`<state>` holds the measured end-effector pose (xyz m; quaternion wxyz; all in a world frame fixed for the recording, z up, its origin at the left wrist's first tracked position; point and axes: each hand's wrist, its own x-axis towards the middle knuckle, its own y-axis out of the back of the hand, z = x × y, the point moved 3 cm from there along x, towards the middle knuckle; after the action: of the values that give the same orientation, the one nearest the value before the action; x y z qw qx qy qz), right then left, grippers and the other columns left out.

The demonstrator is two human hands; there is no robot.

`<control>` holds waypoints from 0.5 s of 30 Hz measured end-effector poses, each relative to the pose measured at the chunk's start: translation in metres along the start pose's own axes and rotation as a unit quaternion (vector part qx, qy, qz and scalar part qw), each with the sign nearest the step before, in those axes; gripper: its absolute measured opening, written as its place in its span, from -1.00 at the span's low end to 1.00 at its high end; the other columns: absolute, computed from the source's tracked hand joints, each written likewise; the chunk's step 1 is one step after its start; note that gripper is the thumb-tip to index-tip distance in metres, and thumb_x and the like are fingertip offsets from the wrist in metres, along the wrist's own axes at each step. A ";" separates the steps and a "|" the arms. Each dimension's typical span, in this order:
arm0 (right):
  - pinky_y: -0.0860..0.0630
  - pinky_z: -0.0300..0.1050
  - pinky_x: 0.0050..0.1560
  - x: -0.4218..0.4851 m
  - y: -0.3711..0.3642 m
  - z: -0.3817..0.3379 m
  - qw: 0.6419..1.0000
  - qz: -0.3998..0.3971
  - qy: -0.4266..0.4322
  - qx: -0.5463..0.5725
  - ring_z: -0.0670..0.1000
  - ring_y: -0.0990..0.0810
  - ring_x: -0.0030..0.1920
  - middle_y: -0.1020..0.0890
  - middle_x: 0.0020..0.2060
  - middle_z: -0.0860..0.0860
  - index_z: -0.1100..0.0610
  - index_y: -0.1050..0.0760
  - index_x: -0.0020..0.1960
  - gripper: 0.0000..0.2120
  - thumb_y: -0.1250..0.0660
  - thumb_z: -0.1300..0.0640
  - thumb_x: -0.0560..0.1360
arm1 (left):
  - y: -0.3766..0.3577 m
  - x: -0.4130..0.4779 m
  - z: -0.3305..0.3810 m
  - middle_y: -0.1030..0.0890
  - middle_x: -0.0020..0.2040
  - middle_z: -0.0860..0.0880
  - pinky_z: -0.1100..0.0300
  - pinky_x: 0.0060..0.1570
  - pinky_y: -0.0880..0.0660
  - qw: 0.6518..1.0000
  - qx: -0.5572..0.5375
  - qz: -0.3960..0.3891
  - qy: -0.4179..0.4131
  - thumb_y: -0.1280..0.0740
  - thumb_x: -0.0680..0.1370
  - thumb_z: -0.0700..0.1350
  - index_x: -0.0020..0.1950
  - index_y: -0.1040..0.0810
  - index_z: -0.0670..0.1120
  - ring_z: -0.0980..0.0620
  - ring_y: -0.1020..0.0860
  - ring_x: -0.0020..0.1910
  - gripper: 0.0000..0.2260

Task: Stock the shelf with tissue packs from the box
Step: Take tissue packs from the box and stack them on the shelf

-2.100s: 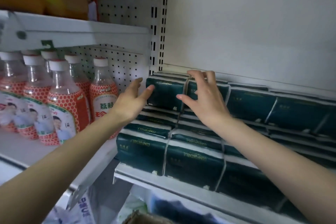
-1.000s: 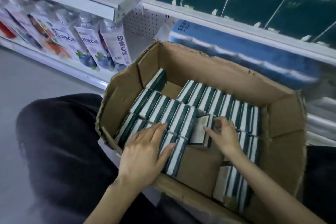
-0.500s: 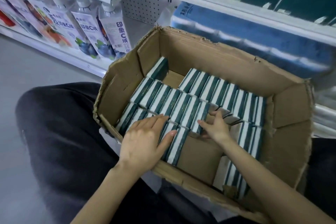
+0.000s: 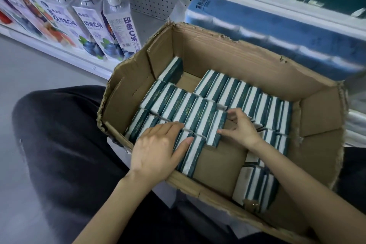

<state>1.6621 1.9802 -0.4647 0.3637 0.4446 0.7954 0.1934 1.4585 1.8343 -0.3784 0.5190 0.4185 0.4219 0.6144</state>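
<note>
Hands have dropped from white metal shelf [image 4: 257,0] into torn brown cardboard box [image 4: 227,59]: left hand [image 4: 156,148] grip spread on green-and-white tissue packs [image 4: 184,111] inside; right hand [image 4: 240,127] pinches row's end pack [image 4: 214,128]. Likely next batch starting.

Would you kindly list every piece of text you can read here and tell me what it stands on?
"印象C域": nearest blueberry drink bottle, down its side label.
"印象C域": second drink bottle, across its front.
Fine print on both labels: too small to read.
Gold lettering on the tissue packs in the cardboard box: too small to read.
White characters on the blue pack: blurred.
</note>
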 end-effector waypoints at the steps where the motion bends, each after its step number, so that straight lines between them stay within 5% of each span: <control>1: -0.47 -0.01 0.12 0.001 0.001 0.001 1.000 -0.002 0.006 -0.015 0.06 -0.49 0.16 -0.43 0.17 0.03 0.00 -0.34 0.10 -0.55 -0.53 0.01 0.37 | 0.000 0.001 0.000 -0.65 0.09 0.07 0.15 -0.04 -0.52 1.000 -0.002 -0.002 0.000 0.05 0.62 0.26 0.19 -0.59 -0.02 0.03 -0.62 0.01 -0.46; 4: -0.42 -0.10 -0.05 0.002 -0.002 0.005 0.999 -0.027 0.011 -0.044 0.05 -0.52 0.04 -0.45 0.00 -0.03 -0.03 -0.34 -0.14 -0.67 -0.50 -0.04 0.38 | -0.001 0.004 0.001 -0.66 0.06 0.07 0.16 -0.09 -0.52 1.000 0.000 -0.001 0.002 0.05 0.62 0.26 0.18 -0.60 -0.02 0.02 -0.63 -0.02 -0.46; 9: -0.40 -0.26 -0.21 -0.004 -0.013 0.004 0.997 -0.072 0.004 0.011 -0.06 -0.50 -0.15 -0.50 -0.15 -0.07 0.03 -0.41 -0.03 -0.70 -0.51 0.04 0.39 | 0.000 0.006 0.001 -0.67 -0.02 0.07 0.18 -0.19 -0.51 1.000 0.001 0.005 0.000 -0.01 0.61 0.23 0.13 -0.62 -0.01 0.02 -0.63 -0.08 -0.52; 15: -0.42 -0.27 -0.22 -0.019 -0.027 0.004 0.987 -0.151 0.029 -0.038 -0.11 -0.52 -0.20 -0.57 -0.23 -0.10 -0.03 -0.48 -0.21 -0.76 -0.54 -0.04 0.33 | 0.000 0.007 0.002 -0.67 -0.08 0.07 0.19 -0.24 -0.49 1.000 -0.006 0.014 0.002 -0.02 0.61 0.22 0.09 -0.63 0.00 0.01 -0.63 -0.12 -0.53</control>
<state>1.6561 1.9501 -0.4767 0.3817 0.2995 0.8559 0.1790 1.4594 1.8410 -0.3772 0.5121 0.4201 0.4132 0.6249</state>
